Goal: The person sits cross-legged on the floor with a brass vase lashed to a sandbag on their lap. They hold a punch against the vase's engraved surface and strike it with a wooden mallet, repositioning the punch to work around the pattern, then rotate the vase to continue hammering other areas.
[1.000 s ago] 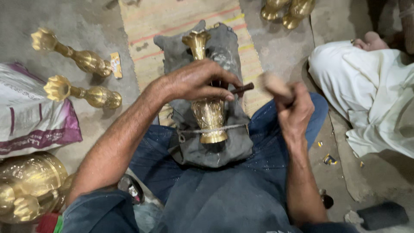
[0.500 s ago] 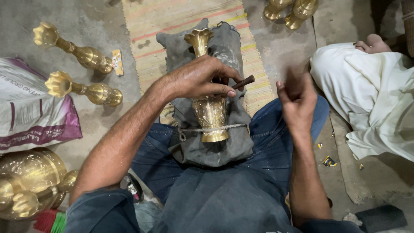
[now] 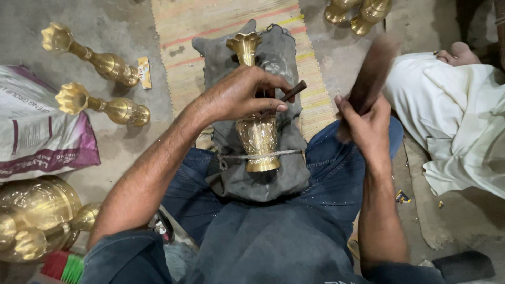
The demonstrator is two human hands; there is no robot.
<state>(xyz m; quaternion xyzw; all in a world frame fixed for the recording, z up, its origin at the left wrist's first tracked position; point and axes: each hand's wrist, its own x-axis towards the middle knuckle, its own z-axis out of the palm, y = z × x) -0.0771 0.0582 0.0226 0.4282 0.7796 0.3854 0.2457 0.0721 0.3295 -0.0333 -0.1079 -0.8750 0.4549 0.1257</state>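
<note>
1. A striped woven mat [image 3: 210, 31] is laid on the concrete floor [image 3: 94, 16].
2. A grey cloth pad [image 3: 273, 173] is spread over the lap, partly on the mat.
3. A brass vase [image 3: 256, 131] is laid on the pad, its flared mouth pointed away; a cord is passed across it near its base.
4. The left hand [image 3: 239, 94] is rested on the vase body, its fingers [image 3: 276, 105] closed around a dark chisel [image 3: 293, 90].
5. The right hand [image 3: 368, 123] is raised beside the vase, its fingers gripped around a blurred dark mallet handle [image 3: 371, 73].
6. Two finished brass vases [image 3: 100, 102] are laid on the floor at the left.
</note>
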